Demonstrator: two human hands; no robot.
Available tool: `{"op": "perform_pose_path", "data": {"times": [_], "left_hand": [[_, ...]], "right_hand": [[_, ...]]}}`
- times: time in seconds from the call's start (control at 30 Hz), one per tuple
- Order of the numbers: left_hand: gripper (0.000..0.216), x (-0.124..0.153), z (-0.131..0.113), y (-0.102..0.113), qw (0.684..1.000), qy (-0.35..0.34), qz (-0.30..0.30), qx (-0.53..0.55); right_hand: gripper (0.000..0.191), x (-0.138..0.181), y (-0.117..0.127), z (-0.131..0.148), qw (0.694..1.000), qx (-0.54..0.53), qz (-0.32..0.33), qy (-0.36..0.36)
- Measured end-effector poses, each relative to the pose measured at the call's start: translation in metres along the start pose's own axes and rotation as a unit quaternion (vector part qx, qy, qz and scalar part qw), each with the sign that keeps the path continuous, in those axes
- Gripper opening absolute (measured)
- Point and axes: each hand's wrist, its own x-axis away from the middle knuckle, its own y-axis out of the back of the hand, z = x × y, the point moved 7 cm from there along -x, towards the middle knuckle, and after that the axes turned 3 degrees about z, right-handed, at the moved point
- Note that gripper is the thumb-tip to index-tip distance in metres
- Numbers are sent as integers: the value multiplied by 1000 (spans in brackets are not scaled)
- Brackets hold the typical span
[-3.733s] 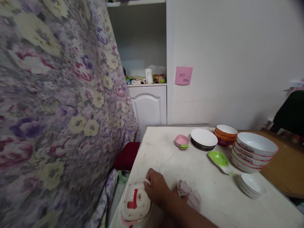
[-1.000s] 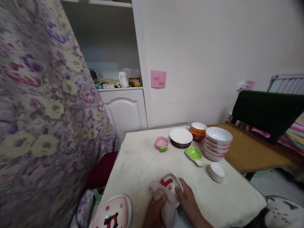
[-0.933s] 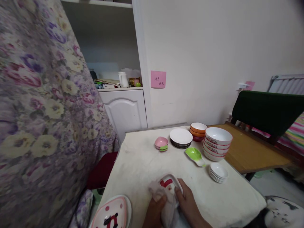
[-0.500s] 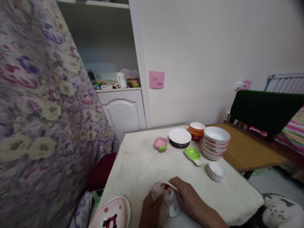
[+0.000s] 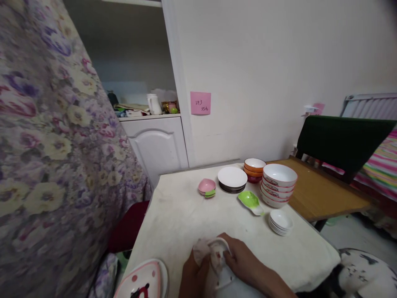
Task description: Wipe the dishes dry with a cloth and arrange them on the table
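Low over the near edge of the table, my right hand (image 5: pixel 240 257) grips the rim of a white dish (image 5: pixel 227 278) with red marks, held tilted. Bunched in my left hand (image 5: pixel 192 276) is a pale cloth (image 5: pixel 201 249), pressed against the dish's left side and partly covering it. Some of my left fingers are hidden behind the cloth. To the left of my hands lies a pink-rimmed plate (image 5: pixel 151 274) with a cartoon figure, on top of a white plate (image 5: pixel 165 276).
Toward the back stand pink bowls (image 5: pixel 206 185), white plates (image 5: pixel 232 177), orange bowls (image 5: pixel 254 164) and large white bowls (image 5: pixel 279 175), all stacked. A green leaf-shaped dish (image 5: pixel 249 200) and small white dishes (image 5: pixel 281 219) sit nearer. A brown table (image 5: pixel 322 190) adjoins at right.
The dish has turned slightly in my hands, and the cloth has shifted over its inner face. The whole view has moved a little, so the table's contents appear slightly further left.
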Motion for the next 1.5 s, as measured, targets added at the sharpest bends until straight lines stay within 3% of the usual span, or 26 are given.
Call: {"op": "perform_pose_path", "data": {"times": [0.07, 0.23, 0.37, 0.53, 0.67, 0.8, 0.87, 0.93, 1.03, 1.1, 1.2, 1.27, 1.37, 1.5], "left_hand": [[34, -1, -5, 0, 1000, -3, 3, 8], [43, 1, 15, 4, 988, 62, -109, 85], [42, 2, 15, -2, 992, 58, -64, 97], [39, 2, -9, -9, 999, 7, 1, 36], [43, 1, -3, -5, 995, 35, -69, 69], [40, 2, 13, -3, 986, 91, -88, 105], [37, 2, 6, 1, 991, 72, -74, 85], [30, 2, -7, 5, 996, 37, -55, 60], [21, 1, -26, -1, 999, 0, 24, 45], [22, 1, -27, -5, 998, -1, 34, 51], [33, 1, -9, -2, 994, 40, -57, 90], [40, 2, 6, -2, 986, 71, -100, 113], [46, 2, 12, -6, 989, 72, -75, 109], [38, 2, -6, -4, 998, 52, -23, 37]], "right_hand": [[38, 0, 0, 2, 1000, -9, 2, 7], [35, 5, -17, -19, 990, -80, -102, -48], [23, 3, -15, -21, 991, -96, -88, -31], [28, -2, 6, -7, 998, -62, 15, -17], [28, 1, -1, -7, 996, -71, -45, -23], [51, 8, -23, -16, 990, -101, -90, -45], [49, 9, -26, -16, 990, -107, -63, -61], [45, 8, -26, -11, 988, -139, 3, -68], [42, 8, -22, -3, 979, -166, 98, -65], [40, 6, -16, -5, 985, -142, 74, -60], [42, 7, -8, -19, 991, -94, -59, -74], [46, 9, -10, -26, 988, -78, -111, -79], [33, 8, -17, -25, 989, -89, -104, -49], [18, 3, -14, -15, 993, -106, -45, -16]]}}
